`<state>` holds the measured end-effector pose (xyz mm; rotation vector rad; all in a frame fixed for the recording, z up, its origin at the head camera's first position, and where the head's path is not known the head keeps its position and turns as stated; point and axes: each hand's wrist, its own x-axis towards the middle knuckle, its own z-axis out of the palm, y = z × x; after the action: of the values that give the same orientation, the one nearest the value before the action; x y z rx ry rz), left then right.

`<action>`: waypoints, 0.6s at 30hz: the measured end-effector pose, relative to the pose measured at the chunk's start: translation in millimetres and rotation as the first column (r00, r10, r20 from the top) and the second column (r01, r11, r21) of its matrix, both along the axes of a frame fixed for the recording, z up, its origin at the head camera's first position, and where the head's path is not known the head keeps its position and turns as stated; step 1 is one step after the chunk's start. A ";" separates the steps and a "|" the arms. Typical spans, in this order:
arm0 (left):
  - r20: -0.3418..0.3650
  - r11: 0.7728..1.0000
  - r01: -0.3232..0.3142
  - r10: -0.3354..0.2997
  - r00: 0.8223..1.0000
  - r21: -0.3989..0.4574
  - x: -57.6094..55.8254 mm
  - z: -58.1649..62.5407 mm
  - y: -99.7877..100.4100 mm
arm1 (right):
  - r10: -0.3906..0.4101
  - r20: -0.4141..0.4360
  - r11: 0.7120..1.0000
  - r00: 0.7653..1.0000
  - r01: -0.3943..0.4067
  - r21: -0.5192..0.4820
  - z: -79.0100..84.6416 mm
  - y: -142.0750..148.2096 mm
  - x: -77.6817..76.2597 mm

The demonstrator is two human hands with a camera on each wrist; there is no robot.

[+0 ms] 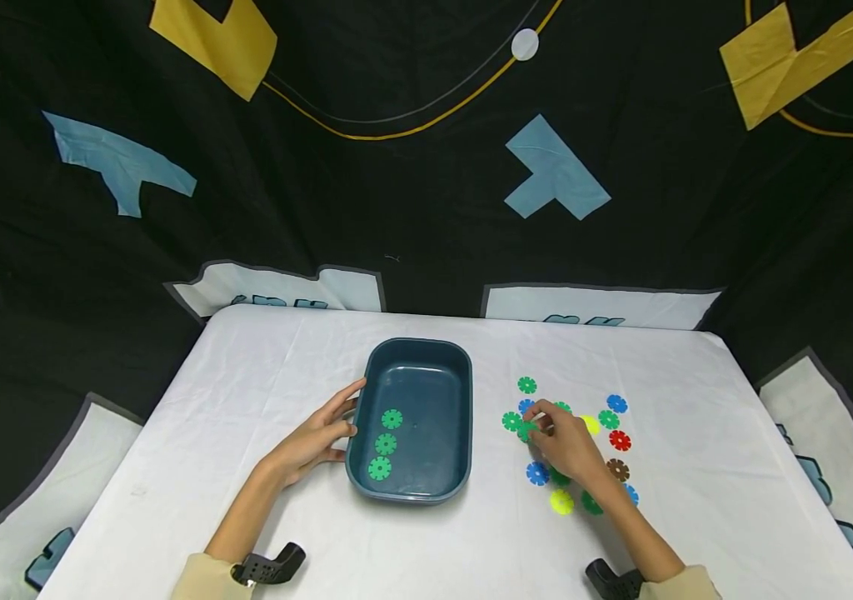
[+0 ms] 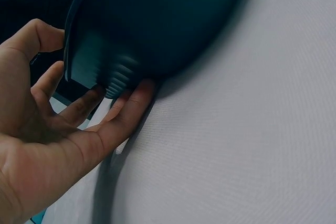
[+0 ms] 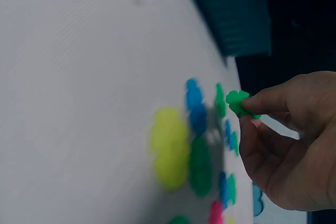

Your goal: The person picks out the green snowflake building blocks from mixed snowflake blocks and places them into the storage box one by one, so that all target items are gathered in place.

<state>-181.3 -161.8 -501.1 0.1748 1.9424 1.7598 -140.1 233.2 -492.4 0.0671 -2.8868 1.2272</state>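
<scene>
A dark teal tray [image 1: 437, 433] stands on the white cloth, with three green notched plastic discs [image 1: 385, 444] in a line along its left inside. Against the tray's left wall rest the fingertips of my left hand [image 1: 311, 437], fingers spread and mostly straight; the left wrist view shows this hand [image 2: 68, 129] touching the outer wall and rim. Right of the tray, my right hand [image 1: 565, 442] pinches a green notched disc [image 3: 238, 102] between thumb and forefinger, lifted over the other discs. Part of the held disc is hidden by the fingertips.
Around the right hand lie loose discs: green [image 1: 527, 385], blue [image 1: 537, 473], yellow [image 1: 561, 502], red [image 1: 620, 440] and brown [image 1: 617, 470]. The white-covered table [image 1: 306, 333] ends at a black curtain [image 1: 411, 217] with taped shapes.
</scene>
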 end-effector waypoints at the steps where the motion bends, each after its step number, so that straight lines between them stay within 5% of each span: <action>1: 0.000 1.000 0.000 0.000 1.000 0.000 -0.1 -0.1 0.1 | 0.006 -0.010 1.000 1.000 -0.006 -0.011 3.2 -2.1 -0.6; 10: -0.008 1.000 0.004 -0.004 1.000 -0.001 -0.2 -1.2 -0.7 | 0.049 -0.114 0.993 0.992 -0.060 -0.099 33.7 -39.0 -17.7; 18: -0.009 1.000 0.005 -0.005 1.000 0.002 0.2 0.3 -0.8 | 0.148 -0.118 0.976 0.982 -0.164 -0.146 42.9 -85.9 -37.1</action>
<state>-181.1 -162.6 -500.8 0.1882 1.9445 1.7604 -177.3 147.3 -449.5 0.3543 -2.7296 1.4211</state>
